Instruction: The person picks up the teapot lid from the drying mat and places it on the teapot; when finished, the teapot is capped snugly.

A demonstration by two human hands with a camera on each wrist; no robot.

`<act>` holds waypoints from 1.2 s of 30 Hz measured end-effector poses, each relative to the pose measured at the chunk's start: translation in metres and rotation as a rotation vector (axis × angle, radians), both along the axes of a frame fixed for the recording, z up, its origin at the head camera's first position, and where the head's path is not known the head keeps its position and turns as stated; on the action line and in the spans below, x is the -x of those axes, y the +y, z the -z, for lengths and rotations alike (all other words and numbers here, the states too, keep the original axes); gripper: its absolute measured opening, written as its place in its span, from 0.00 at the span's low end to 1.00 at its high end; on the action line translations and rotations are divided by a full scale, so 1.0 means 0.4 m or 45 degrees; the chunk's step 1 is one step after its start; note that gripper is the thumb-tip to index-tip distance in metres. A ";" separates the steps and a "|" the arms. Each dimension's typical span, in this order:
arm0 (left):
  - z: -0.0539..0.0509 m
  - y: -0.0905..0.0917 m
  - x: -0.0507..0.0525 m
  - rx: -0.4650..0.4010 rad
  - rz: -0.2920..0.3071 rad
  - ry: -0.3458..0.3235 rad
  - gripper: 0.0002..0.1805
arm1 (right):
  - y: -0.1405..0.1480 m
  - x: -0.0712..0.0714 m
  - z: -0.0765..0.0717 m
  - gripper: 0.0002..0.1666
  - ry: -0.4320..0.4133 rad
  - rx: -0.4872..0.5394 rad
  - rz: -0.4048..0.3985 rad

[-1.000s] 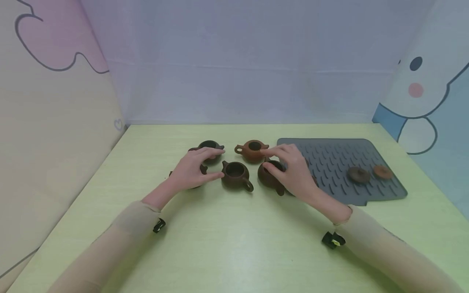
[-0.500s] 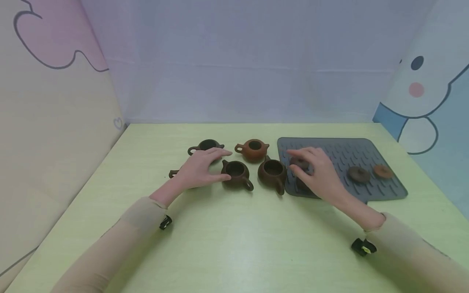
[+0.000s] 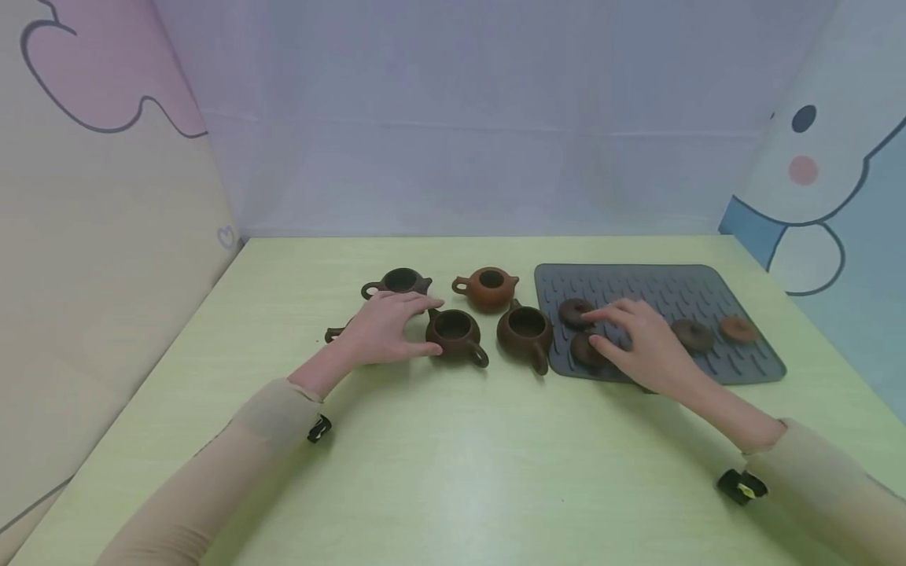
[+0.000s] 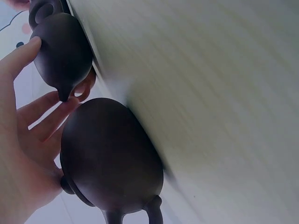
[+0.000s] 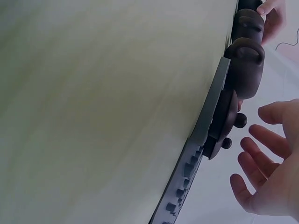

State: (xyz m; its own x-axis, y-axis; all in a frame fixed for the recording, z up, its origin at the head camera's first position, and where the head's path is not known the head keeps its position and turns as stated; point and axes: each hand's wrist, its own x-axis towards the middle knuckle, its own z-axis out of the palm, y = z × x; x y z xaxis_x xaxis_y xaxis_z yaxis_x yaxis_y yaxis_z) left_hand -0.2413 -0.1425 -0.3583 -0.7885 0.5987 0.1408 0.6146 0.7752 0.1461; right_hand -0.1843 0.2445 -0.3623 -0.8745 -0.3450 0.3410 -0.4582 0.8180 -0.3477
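Note:
My left hand (image 3: 378, 328) spreads around the spout side of a dark brown lidless teapot (image 3: 453, 334). In the left wrist view its thumb reaches that teapot's rim. Under the palm stands another dark teapot (image 4: 110, 154), a lid knob showing at its top; the head view mostly hides it. My right hand (image 3: 647, 346) hovers over the grey ridged mat (image 3: 637, 277), fingers apart and holding nothing. Near its fingertips lie two dark teapot lids, a far lid (image 3: 575, 311) and a near lid (image 3: 586, 350). The right wrist view shows a gap between fingers and lid knobs.
Behind stand a dark lidless teapot (image 3: 401, 281) and a reddish-brown one, the clay teapot (image 3: 488, 288). Another brown teapot (image 3: 525, 334) sits by the mat's left edge. Farther right on the mat lie a dark lid (image 3: 694, 336) and a reddish lid (image 3: 738, 328).
My right hand has moved right, from over the teapot by the mat to over the lids. The left hand has shifted slightly right toward the middle teapot.

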 end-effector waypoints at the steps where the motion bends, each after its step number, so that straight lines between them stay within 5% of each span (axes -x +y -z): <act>1: 0.000 0.001 0.000 0.007 -0.004 0.003 0.40 | 0.002 -0.002 -0.001 0.17 -0.014 -0.008 0.001; 26: -0.002 -0.006 0.012 0.003 0.002 -0.010 0.33 | 0.017 -0.002 0.001 0.10 -0.092 -0.075 0.039; 36: 0.002 -0.010 0.019 -0.019 0.021 -0.015 0.33 | 0.022 0.001 0.000 0.09 -0.018 -0.011 0.061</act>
State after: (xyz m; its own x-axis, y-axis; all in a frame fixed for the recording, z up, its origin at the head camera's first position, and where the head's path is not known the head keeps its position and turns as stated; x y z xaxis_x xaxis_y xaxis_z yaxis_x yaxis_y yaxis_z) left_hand -0.2488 -0.1465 -0.3592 -0.7803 0.6095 0.1403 0.6254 0.7627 0.1647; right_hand -0.1847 0.2532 -0.3622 -0.8948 -0.3058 0.3254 -0.4138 0.8418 -0.3467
